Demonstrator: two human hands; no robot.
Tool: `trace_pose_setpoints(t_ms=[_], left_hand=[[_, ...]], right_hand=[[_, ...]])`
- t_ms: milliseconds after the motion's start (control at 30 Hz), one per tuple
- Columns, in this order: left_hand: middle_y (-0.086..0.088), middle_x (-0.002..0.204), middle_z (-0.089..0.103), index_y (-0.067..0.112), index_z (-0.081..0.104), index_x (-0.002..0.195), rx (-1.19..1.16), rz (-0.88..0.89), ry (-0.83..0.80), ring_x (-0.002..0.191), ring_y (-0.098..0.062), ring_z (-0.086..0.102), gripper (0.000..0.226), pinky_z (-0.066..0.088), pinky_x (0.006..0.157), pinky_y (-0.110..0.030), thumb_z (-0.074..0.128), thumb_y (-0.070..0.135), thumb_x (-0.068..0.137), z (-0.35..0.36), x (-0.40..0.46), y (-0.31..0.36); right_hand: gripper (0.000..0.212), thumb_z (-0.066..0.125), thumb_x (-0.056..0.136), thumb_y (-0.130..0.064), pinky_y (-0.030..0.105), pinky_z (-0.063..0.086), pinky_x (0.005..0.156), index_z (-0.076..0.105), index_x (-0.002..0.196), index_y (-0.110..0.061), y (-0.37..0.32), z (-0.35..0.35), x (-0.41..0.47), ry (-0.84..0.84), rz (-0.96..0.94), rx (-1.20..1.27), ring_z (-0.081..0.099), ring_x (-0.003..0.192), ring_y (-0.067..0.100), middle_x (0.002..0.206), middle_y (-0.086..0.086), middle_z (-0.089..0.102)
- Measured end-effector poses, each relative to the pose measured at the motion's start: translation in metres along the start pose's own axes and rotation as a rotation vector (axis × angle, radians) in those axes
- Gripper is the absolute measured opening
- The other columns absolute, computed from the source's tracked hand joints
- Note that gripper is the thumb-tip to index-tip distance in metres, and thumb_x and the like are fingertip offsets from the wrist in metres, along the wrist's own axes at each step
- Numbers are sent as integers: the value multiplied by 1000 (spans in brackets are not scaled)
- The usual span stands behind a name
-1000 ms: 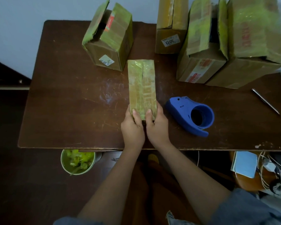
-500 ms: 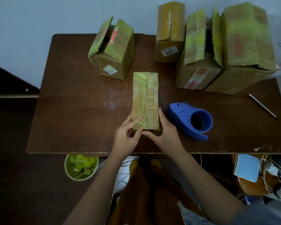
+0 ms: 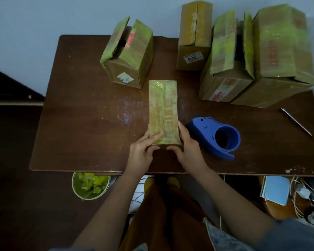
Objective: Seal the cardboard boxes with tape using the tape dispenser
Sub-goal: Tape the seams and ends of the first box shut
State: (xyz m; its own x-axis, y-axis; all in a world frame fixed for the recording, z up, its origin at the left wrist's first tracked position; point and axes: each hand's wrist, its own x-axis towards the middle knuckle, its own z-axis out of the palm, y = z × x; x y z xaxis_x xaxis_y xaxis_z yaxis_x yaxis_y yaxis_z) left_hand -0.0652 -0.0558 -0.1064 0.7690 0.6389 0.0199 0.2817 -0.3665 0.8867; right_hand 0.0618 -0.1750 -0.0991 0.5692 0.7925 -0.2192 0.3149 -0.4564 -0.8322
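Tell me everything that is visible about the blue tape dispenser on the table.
The blue tape dispenser looks like matte plastic. It has a round ring with a dark hole in the middle, a tapering nose pointing toward the narrow box, and a short tail near the table edge. It lies on the table, just right of the right hand. Nothing touches it but the table. No tape roll is visible in it.

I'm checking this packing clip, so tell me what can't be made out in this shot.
Head view:
- Small box: near end hidden by left hand and right hand.
- Dispenser: whether it holds tape, too dark inside.
- Label: small print too small.
- Right box: blurred.
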Motion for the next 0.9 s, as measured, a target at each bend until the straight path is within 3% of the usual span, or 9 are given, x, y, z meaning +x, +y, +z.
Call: trace_pose_setpoints(t_ms=[133,233,333,400,467,533,633,767,900], left_hand=[[-10,152,37,33,44,140,49,-34,-91,142,-9,28,77,32,110,-13,54,-20,85,-5,-5,3],[13,153,30,51,18,148,-36,-209,-209,138,-3,34,97,35,109,-16,66,-7,85,-11,-11,7],[19,138,46,34,30,149,-111,-354,-91,121,2,50,91,42,100,-12,81,15,76,-9,-18,10],[10,118,62,23,55,121,-64,-409,26,107,-3,59,57,48,90,-14,84,25,72,-6,-17,13],[7,83,64,20,58,83,87,-375,80,78,-4,61,26,48,69,-12,82,25,75,-4,-11,18],[5,59,53,17,51,65,229,-285,84,55,-5,49,31,38,54,-19,77,21,82,-4,-7,19],[10,49,40,14,47,58,294,-185,82,44,-2,37,37,32,48,-18,74,10,84,-3,-3,17],[16,48,32,18,40,57,284,-102,90,43,2,33,45,32,47,-7,74,3,82,-4,-4,12],[13,49,39,19,42,58,265,-128,76,46,1,37,43,31,47,-8,74,2,81,-5,-2,8]], right_hand=[[91,66,89,-1,18,30,111,11,157,-30,-1,-17,4,-131,76,-36,41,137,11,151,-1,43],[100,74,85,-13,31,29,117,7,158,-28,-6,-21,0,-129,182,-68,37,141,14,155,0,38],[81,78,82,-35,28,40,106,37,148,-14,-18,-17,-10,18,246,-159,52,127,17,137,3,57],[52,71,85,-44,31,52,90,56,125,-14,-19,-12,-14,72,240,-260,64,104,17,110,2,68],[32,65,91,-42,35,54,76,60,105,-13,-20,-10,-14,85,227,-309,66,86,19,90,1,68],[23,64,94,-34,34,51,70,58,95,-12,-22,-10,-11,76,205,-298,64,79,20,81,1,65],[16,62,96,-22,28,50,66,55,90,-9,-23,-13,-10,44,121,-314,63,75,18,76,0,62],[15,63,95,-12,7,43,59,53,83,-9,-14,-17,-11,31,46,-295,51,58,-7,66,-20,47],[11,61,94,-4,5,43,63,57,84,-5,-5,-18,-12,71,31,-234,55,71,-20,68,-17,50]])
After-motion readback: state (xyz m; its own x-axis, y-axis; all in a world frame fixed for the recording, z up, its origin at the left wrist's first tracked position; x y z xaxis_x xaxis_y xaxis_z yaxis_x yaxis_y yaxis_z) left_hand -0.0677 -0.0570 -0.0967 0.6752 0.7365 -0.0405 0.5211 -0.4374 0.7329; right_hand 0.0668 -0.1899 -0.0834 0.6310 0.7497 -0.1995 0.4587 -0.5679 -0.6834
